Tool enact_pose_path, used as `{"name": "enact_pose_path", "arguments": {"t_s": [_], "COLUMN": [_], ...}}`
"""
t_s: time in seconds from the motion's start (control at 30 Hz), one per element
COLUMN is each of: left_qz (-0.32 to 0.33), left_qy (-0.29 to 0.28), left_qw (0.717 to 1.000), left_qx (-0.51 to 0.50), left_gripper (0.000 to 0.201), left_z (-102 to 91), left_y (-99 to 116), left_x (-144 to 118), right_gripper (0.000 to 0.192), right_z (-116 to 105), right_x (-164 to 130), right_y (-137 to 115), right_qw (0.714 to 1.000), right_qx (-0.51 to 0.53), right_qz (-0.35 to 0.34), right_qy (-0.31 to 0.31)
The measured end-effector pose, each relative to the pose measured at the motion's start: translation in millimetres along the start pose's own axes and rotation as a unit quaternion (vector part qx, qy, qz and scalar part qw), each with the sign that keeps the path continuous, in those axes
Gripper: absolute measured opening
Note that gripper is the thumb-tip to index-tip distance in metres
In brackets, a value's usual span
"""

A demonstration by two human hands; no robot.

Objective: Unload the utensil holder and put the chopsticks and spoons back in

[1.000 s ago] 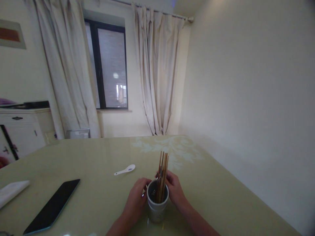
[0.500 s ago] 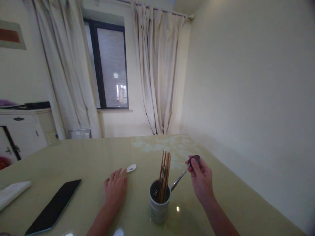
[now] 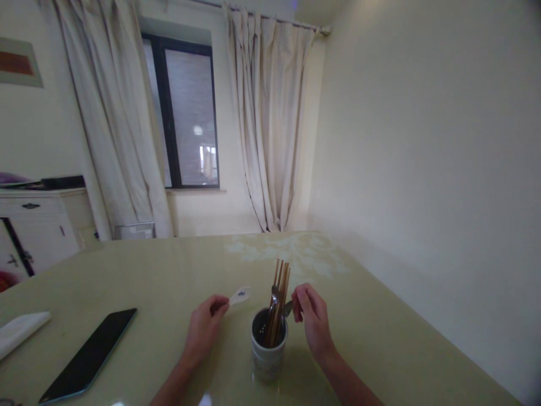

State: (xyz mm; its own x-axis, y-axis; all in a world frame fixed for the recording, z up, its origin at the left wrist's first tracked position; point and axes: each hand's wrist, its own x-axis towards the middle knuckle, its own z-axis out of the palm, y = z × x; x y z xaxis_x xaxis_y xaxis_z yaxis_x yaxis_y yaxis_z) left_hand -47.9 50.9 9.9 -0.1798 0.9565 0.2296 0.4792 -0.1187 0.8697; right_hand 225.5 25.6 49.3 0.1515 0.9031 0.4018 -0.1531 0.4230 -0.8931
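Note:
My left hand [image 3: 205, 325] is closed in a pinch on the handle of a small white spoon [image 3: 242, 294], whose bowl has a blue mark and points away to the right. A pale patterned cup [image 3: 269, 361] stands upright between my hands, holding several brown wooden chopsticks [image 3: 284, 282]. A shiny metal spoon [image 3: 274, 294] also sticks up among them. Another metal spoon [image 3: 288, 308] leans at the cup's right side, its bowl end up. The curled fingers of my right hand [image 3: 311, 318] are at that bowl's edge; their tips are partly hidden.
A black phone-like slab [image 3: 91, 355] lies on the glossy green table [image 3: 169, 270] at the left. Beyond it is a white folded item [image 3: 23, 332]. A wall [image 3: 422, 169] runs along the table's right side; curtains and a window stand behind.
My right hand has moved left and lowered the metal spoon into the cup. My left hand, flat with fingers stretched toward the white spoon before, now pinches its handle and has tilted it up.

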Motion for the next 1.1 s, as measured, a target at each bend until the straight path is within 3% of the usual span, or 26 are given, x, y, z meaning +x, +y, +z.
{"name": "enact_pose_path", "arguments": {"t_s": [0.07,0.17,0.3,0.5,0.6,0.7,0.8,0.9,1.0,1.1], "left_qz": [0.011,0.015,-0.002,0.014,0.030,0.078,0.132,0.137,0.136,0.127], "left_qy": [-0.013,-0.061,-0.118,-0.117,-0.075,-0.070,-0.185,-0.293,-0.309,-0.304], "left_qw": [0.996,0.983,0.965,0.972,0.982,0.974,0.940,0.913,0.914,0.918], "left_qx": [-0.088,-0.173,-0.233,-0.204,-0.173,-0.200,-0.252,-0.248,-0.225,-0.222], "left_gripper": [0.033,0.041,0.044,0.049,0.058,0.076,0.096,0.104,0.088,0.084], "left_z": [13.0,32.6,45.8,41.4,39.0,37.3,37.6,40.9,44.7,46.8], "left_y": [12,27,38,44,44,41,42,49,55,60], "left_x": [-8,-22,-34,-35,-38,-46,-56,-63,-65,-65], "right_gripper": [0.052,0.048,0.030,0.026,0.038,0.044,0.041,0.039,0.033,0.022], "right_z": [3,6,9,12,5,-17,-39,-47,-36,-21], "right_x": [2,5,6,3,9,23,37,39,26,6], "right_y": [12,26,30,23,14,0,-15,-27,-33,-35], "right_qw": [0.999,0.994,0.993,0.993,0.996,0.987,0.967,0.956,0.966,0.978], "right_qx": [0.003,0.004,-0.001,-0.042,-0.079,-0.107,-0.066,0.010,0.009,-0.073], "right_qz": [0.054,0.102,0.058,0.001,-0.008,-0.050,-0.106,-0.134,-0.145,-0.167], "right_qy": [0.004,-0.046,-0.106,-0.107,-0.041,0.109,0.222,0.261,0.214,0.104]}}
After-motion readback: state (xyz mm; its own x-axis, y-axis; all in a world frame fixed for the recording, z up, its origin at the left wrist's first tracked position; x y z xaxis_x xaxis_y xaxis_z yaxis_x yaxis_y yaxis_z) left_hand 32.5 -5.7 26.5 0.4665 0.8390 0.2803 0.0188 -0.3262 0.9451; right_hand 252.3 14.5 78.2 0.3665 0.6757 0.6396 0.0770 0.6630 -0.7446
